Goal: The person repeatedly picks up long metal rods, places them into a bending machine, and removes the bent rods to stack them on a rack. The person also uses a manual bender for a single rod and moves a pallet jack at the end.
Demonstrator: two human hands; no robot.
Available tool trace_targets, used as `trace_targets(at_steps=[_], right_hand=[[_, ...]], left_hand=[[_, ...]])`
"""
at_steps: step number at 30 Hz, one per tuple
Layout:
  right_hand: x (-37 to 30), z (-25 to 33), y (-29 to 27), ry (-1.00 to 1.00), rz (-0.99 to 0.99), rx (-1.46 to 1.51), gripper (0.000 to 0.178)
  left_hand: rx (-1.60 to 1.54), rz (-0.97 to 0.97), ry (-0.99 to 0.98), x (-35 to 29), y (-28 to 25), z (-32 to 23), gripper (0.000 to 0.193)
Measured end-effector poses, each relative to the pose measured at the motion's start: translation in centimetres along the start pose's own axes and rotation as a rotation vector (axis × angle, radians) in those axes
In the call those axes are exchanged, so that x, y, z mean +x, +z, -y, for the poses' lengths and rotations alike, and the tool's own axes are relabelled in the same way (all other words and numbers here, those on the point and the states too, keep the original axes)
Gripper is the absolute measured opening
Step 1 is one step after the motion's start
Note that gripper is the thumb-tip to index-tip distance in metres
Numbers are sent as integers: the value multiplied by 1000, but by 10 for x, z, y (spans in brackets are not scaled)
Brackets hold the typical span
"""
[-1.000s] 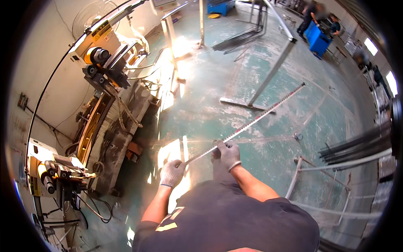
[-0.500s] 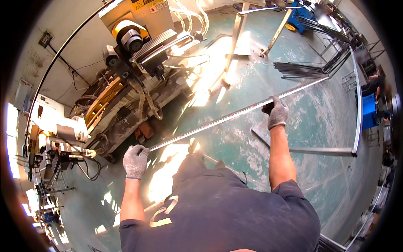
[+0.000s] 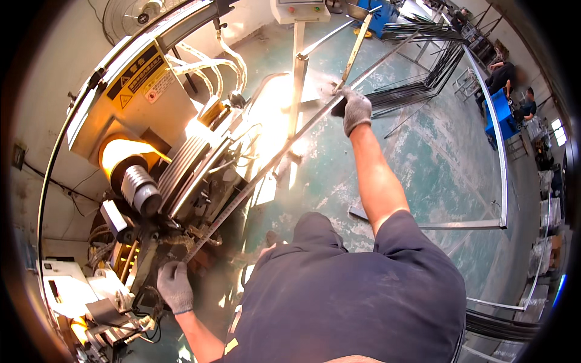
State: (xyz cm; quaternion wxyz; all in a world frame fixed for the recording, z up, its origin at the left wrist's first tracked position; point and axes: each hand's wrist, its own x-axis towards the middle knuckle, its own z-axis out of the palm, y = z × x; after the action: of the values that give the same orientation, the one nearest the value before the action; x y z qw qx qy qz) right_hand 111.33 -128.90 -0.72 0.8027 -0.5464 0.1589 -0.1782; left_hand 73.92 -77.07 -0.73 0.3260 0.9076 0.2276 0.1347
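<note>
A long, thin straight metal bar (image 3: 315, 123) with fine ruler-like marks along it slants across the view, from near left to far right. My left hand (image 3: 175, 287), in a grey work glove, is closed around its near end, low beside the machine. Farther out, my right hand (image 3: 357, 113), also gloved, grips the bar partway along, its fingers wrapped under it. The bar runs on past that hand toward a stack of dark rods (image 3: 417, 85). The fingertips of both hands are partly hidden.
A large machine (image 3: 130, 91) with a ribbed cylinder and hoses stands close at left. Beyond the bar is a post with a control box (image 3: 299, 11). A rectangular metal frame (image 3: 497, 139) spans the right. People work near a blue bin (image 3: 501, 115) at far right.
The bar has swung counterclockwise, to a steeper slant. My right hand has moved up and left, my left hand down and slightly left. The machine now appears larger in view.
</note>
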Motion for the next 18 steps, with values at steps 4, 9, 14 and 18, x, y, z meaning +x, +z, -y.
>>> trace_targets(at_steps=[4,9,14,18], right_hand=[[57,-23,45,-4,4,4,22],[94,-40,88,139,31,-88,24],[148,-43,108,193,68,-148,27],[193,-51,112,198,77,-142,26]], left_hand=[[126,-76,-118,32,-15,6,13],[267,-262,-77,54,7,-30,15],[88,-198,-151,81,27,-39,15],[55,-299,-223,104,51,-65,11]])
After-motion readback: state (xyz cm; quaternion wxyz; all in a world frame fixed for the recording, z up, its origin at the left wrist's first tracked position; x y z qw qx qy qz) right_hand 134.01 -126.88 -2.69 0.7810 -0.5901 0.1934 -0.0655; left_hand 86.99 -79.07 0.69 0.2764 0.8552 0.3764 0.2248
